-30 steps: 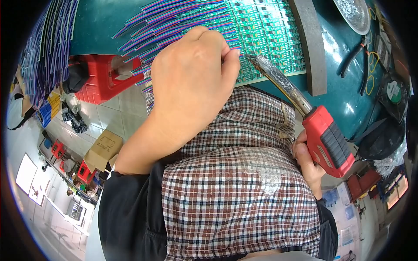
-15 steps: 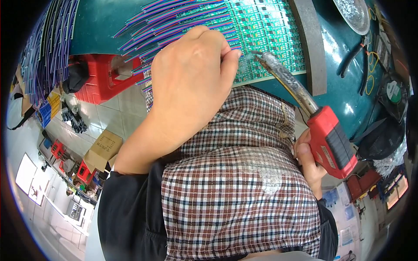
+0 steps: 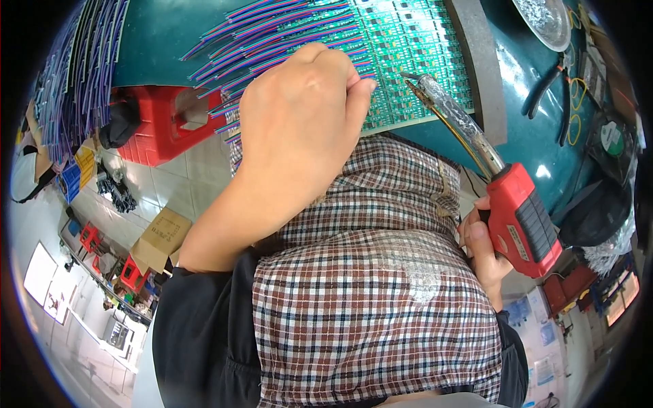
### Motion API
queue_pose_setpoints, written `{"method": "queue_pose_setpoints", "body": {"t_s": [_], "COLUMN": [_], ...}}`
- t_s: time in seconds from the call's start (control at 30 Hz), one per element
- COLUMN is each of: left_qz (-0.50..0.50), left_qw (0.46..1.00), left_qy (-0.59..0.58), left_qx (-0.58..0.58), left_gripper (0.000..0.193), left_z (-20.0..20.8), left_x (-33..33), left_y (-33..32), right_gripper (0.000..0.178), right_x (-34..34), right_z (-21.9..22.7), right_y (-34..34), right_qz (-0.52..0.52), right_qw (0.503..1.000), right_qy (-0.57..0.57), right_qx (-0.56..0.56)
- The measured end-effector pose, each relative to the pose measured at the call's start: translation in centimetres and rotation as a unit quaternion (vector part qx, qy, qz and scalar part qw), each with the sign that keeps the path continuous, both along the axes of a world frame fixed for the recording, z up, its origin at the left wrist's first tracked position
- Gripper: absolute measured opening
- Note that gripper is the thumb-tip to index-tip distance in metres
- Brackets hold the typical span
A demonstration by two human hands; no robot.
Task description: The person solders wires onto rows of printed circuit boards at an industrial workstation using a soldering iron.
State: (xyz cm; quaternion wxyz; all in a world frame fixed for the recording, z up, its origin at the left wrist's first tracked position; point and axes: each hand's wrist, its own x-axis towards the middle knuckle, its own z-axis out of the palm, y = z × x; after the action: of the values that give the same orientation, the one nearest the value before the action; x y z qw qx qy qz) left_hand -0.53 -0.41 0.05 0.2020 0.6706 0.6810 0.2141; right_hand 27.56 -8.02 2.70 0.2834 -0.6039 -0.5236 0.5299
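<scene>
My left hand is closed in a pinch over the near edge of the green circuit board panel. Its thumb and forefinger hold the end of a multicoloured wire, mostly hidden by the fingers. Rows of blue, red and purple wires run leftward off the panel. My right hand is wrapped round the red and black handle of a soldering iron. The iron's bare tip points up and left, over the panel, a short gap to the right of my left thumb.
A grey bar lies along the panel's right edge. Further right on the green table are a metal dish, black-handled pliers and a solder spool. Wired boards hang at far left above a red stool.
The soldering iron's tip has drawn slightly right, away from my left thumb, and its handle has shifted a little. My left hand stays nearly in place.
</scene>
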Motion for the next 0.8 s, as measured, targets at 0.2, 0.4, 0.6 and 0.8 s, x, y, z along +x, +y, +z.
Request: {"method": "queue_pose_setpoints", "body": {"t_s": [0.2, 0.4, 0.6, 0.8], "left_qz": [0.009, -0.018, -0.036, -0.054], "left_qw": [1.0, 0.979, 0.911, 0.935], "left_qy": [0.009, 0.125, 0.208, 0.205], "left_qx": [0.005, 0.158, 0.354, 0.286], "left_gripper": [0.019, 0.009, 0.025, 0.019], "left_z": [0.4, 0.6, -3.2, -4.0], "left_x": [0.1, -3.3, -11.3, -10.5], "left_y": [-0.1, 5.3, 17.5, 18.1], "right_gripper": [0.032, 0.028, 0.026, 0.027], "right_x": [-1.3, -1.7, -2.1, -2.3], "right_z": [0.4, -0.5, -0.6, -0.3], "right_y": [0.0, -0.6, -1.5, -1.1], "right_qz": [-0.01, -0.094, -0.101, -0.122], "right_qw": [0.999, 0.993, 0.991, 0.989], "right_qy": [0.04, 0.076, 0.088, 0.075], "right_qx": [0.01, 0.001, 0.027, 0.028]}}
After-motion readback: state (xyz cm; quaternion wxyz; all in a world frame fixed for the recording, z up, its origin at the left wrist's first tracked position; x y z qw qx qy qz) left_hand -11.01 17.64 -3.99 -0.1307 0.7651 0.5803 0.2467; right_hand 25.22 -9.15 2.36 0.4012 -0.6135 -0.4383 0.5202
